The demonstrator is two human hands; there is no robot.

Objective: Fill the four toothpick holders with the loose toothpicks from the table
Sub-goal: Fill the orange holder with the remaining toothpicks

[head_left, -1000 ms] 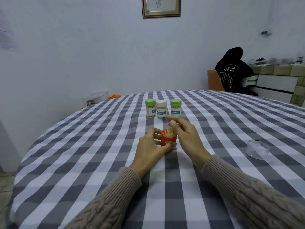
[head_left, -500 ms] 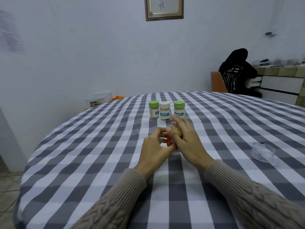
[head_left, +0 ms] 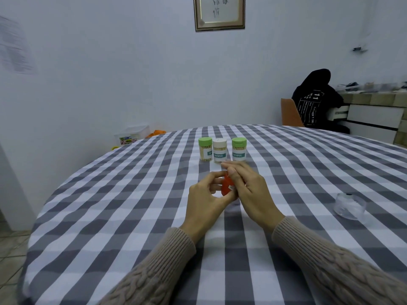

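Observation:
A small orange toothpick holder (head_left: 226, 187) sits between my two hands at the middle of the checked table (head_left: 110, 205). My left hand (head_left: 206, 200) grips its lower side with thumb and fingers. My right hand (head_left: 251, 190) curls over its top and right side, hiding the opening and the toothpicks. Behind them three capped holders full of toothpicks stand in a row: a green-lidded one (head_left: 205, 149), a cream-lidded one (head_left: 219, 150) and another green-lidded one (head_left: 239, 149).
A clear plastic lid or cup (head_left: 350, 206) lies on the cloth at the right. Beyond the table's far right edge stands a chair (head_left: 290, 113) draped with a dark garment (head_left: 312, 100). A plastic box (head_left: 132, 135) sits on the floor at the far left.
My right hand has closed down over the orange holder's top, covering the toothpicks that showed a second ago. The holder now looks tilted. The camera has tipped upward.

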